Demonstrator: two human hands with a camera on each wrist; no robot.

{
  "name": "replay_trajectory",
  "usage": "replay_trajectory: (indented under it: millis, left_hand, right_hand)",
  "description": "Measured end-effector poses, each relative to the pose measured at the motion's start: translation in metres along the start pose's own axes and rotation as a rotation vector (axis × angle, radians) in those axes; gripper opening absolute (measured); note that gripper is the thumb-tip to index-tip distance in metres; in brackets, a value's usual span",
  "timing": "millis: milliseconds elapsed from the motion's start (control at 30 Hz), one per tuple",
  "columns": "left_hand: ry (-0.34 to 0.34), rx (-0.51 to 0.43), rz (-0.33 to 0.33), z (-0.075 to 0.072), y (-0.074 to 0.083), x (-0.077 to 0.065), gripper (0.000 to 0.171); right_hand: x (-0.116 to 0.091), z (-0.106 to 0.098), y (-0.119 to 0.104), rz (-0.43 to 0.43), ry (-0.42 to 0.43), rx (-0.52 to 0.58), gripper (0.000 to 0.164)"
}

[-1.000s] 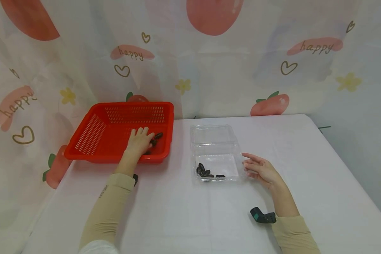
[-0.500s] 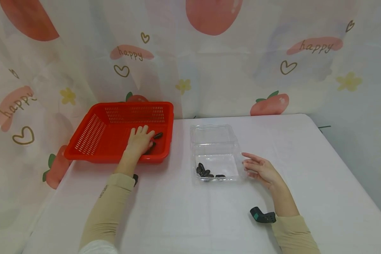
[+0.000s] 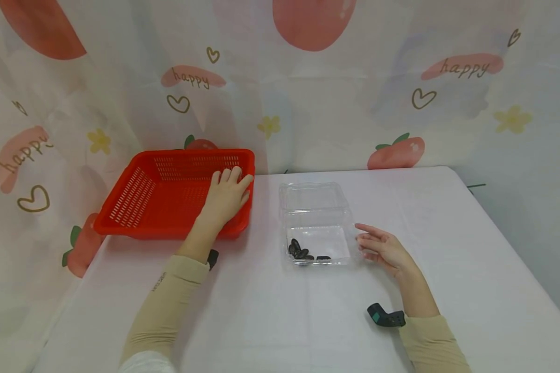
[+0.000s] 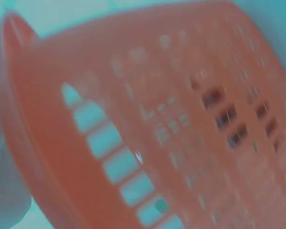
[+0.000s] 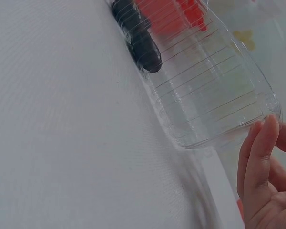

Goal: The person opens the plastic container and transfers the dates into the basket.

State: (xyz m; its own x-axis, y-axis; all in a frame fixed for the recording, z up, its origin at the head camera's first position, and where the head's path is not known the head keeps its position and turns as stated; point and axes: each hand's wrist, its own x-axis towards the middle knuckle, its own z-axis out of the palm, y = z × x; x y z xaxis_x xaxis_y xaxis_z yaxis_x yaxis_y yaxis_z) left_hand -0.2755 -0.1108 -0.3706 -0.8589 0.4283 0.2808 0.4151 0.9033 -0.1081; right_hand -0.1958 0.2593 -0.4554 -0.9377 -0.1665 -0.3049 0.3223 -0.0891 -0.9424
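My left hand [image 3: 226, 199] reaches over the right end of a red perforated plastic basket [image 3: 105, 223], knuckles up and fingertips down inside. Its fingertips are hidden, and I cannot tell whether they hold anything. Through slots in the basket wall [image 4: 47, 143] in the left wrist view, some dark shapes [image 4: 226, 117] show. My right hand [image 3: 385, 251] is at the right side of a clear hinged plastic box [image 3: 326, 238], fingers loosely extended, fingertips [image 5: 270, 125] right at its rim. Several dark, glossy oval pieces [image 3: 301, 254] lie along the box's front left.
The box's clear lid [image 3: 312, 197] lies back, away from me. A white cloth [image 3: 261, 321] covers the table, and a printed curtain [image 3: 317, 114] hangs behind it. Near my right wrist sits a black angled device [image 3: 386, 317].
My left hand has moved right and farther back inside the basket, covering the spot where dark pieces showed before. My right hand and the clear box have stayed in place.
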Motion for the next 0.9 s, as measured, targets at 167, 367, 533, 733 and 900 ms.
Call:
replay_trajectory:
  millis: [167, 367, 533, 733, 900]
  left_hand:
    - [-0.015, 0.052, 0.108, 0.010, 0.030, 0.002, 0.028]
    - [-0.048, 0.066, 0.235, 0.029, 0.059, 0.002, 0.027]
    - [-0.078, 0.045, 0.315, 0.040, 0.080, 0.002, 0.028]
    - [-0.152, 0.089, 0.416, 0.044, 0.102, 0.002, 0.031]
    - [-0.187, 0.081, 0.503, 0.047, 0.115, 0.002, 0.034]
  right_hand:
    - [0.000, -0.001, 0.001, 0.006, -0.002, 0.003, 0.054]
    - [0.000, 0.000, 0.001, 0.009, 0.006, 0.009, 0.049]
    - [0.000, 0.001, -0.001, 0.002, -0.004, 0.018, 0.048]
    - [-0.002, 0.002, -0.002, 0.002, -0.010, 0.046, 0.049]
    - [-0.002, 0.001, -0.001, -0.006, -0.015, 0.054, 0.047]
